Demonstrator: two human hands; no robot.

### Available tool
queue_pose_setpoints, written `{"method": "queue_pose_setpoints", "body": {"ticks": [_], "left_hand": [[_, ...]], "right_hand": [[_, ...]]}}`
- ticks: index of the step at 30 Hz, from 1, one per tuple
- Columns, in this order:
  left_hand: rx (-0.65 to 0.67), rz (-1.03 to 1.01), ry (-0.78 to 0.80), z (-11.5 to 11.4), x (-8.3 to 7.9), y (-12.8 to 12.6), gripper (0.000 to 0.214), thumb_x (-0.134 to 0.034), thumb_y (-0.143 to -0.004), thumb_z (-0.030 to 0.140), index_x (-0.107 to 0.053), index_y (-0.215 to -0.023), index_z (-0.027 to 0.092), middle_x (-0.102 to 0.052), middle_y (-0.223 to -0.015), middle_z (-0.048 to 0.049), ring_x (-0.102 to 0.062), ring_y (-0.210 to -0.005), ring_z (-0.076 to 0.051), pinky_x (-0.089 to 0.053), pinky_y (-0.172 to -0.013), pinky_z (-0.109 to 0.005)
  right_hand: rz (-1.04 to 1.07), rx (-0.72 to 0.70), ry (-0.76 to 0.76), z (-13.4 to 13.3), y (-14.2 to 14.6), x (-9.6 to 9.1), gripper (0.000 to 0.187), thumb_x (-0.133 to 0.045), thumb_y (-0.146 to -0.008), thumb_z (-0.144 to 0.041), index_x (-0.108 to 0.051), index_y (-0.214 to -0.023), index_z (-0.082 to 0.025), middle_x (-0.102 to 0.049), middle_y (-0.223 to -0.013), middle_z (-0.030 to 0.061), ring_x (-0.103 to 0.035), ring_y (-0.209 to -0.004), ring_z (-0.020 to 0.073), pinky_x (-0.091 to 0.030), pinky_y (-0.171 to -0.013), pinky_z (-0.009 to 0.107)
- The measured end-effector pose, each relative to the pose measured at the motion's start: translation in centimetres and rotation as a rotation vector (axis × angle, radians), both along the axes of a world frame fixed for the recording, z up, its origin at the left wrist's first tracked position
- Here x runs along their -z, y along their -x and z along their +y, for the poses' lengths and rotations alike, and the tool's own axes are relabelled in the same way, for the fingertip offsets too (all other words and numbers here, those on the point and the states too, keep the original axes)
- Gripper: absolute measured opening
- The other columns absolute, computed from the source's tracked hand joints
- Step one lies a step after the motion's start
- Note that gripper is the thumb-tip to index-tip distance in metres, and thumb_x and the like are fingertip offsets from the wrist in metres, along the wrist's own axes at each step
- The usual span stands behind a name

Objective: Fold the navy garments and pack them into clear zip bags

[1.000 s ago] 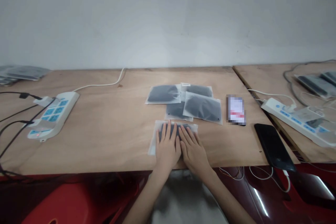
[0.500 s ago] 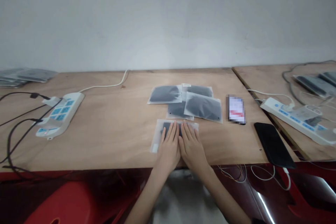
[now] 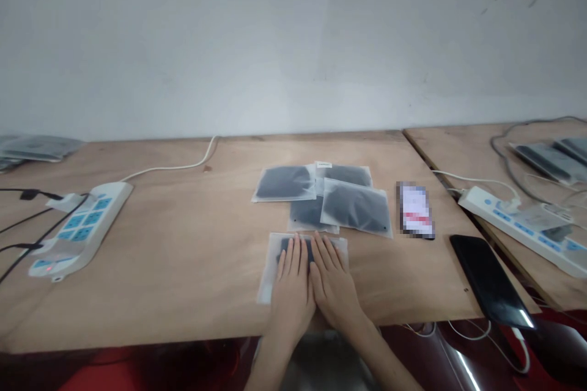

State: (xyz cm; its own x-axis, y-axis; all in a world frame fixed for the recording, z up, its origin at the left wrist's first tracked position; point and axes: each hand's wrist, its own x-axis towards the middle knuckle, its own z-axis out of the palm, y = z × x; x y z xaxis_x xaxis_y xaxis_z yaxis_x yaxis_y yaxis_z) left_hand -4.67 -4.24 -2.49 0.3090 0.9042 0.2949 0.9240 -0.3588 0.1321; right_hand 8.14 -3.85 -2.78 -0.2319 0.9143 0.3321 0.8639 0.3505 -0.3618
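A frosted plastic bag (image 3: 268,278) with something dark inside lies flat near the table's front edge. My left hand (image 3: 292,284) rests palm down on it, fingers stretched out. Beside it my right hand (image 3: 334,281) also presses flat on the bag, its fingers spread and pointing away from me. The two hands touch or nearly touch at the thumbs, and they hide much of the bag. Just beyond lie several similar bags with dark contents, overlapping: one at the left (image 3: 285,183) and one on top at the right (image 3: 356,206).
A phone with a lit, blurred screen (image 3: 415,209) and a black phone (image 3: 488,278) on a cable lie to the right. Power strips stand at the left (image 3: 92,226) and right (image 3: 518,223). More bags lie at the far left (image 3: 43,148) and far right (image 3: 550,159).
The view has tilted up slightly, so the table and everything on it sits lower in the picture. Both hands stay flat on the bag, with little movement over it.
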Motion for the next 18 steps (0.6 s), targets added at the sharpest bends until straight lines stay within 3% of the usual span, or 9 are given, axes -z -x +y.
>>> {"method": "queue_pose_setpoints", "body": {"ticks": [4, 10, 18], "left_hand": [[-0.004, 0.008, -0.042, 0.12, 0.50, 0.04, 0.069, -0.029, -0.097, 0.017, 0.002, -0.158, 0.012, -0.035, -0.157, -0.0184, -0.037, -0.144, -0.030, -0.043, -0.110, -0.051], [0.001, 0.011, -0.085, 0.33, 0.70, 0.04, 0.068, -0.029, -0.097, 0.016, -0.001, -0.158, 0.012, -0.037, -0.156, -0.0184, -0.037, -0.144, -0.031, -0.043, -0.109, -0.052], [0.018, -0.049, -0.078, 0.61, 0.43, 0.07, 0.056, -0.032, -0.097, 0.017, -0.032, -0.152, 0.008, -0.039, -0.156, -0.0172, -0.036, -0.145, -0.029, -0.039, -0.114, -0.050]], "right_hand": [[0.027, 0.019, 0.029, -0.10, 0.27, -0.31, 0.060, -0.031, -0.101, -0.022, -0.013, -0.159, -0.021, -0.032, -0.160, 0.0046, -0.033, -0.147, 0.0255, -0.037, -0.116, 0.050], [0.044, 0.049, 0.053, 0.01, 0.46, -0.70, 0.055, -0.032, -0.101, -0.024, -0.028, -0.156, -0.020, -0.035, -0.158, 0.0037, -0.034, -0.146, 0.0242, -0.035, -0.118, 0.047], [0.060, 0.034, 0.005, 0.53, 0.48, -0.23, 0.049, -0.032, -0.101, -0.024, -0.046, -0.146, -0.010, -0.045, -0.153, 0.0102, -0.039, -0.144, 0.0256, -0.034, -0.118, 0.047]]}}
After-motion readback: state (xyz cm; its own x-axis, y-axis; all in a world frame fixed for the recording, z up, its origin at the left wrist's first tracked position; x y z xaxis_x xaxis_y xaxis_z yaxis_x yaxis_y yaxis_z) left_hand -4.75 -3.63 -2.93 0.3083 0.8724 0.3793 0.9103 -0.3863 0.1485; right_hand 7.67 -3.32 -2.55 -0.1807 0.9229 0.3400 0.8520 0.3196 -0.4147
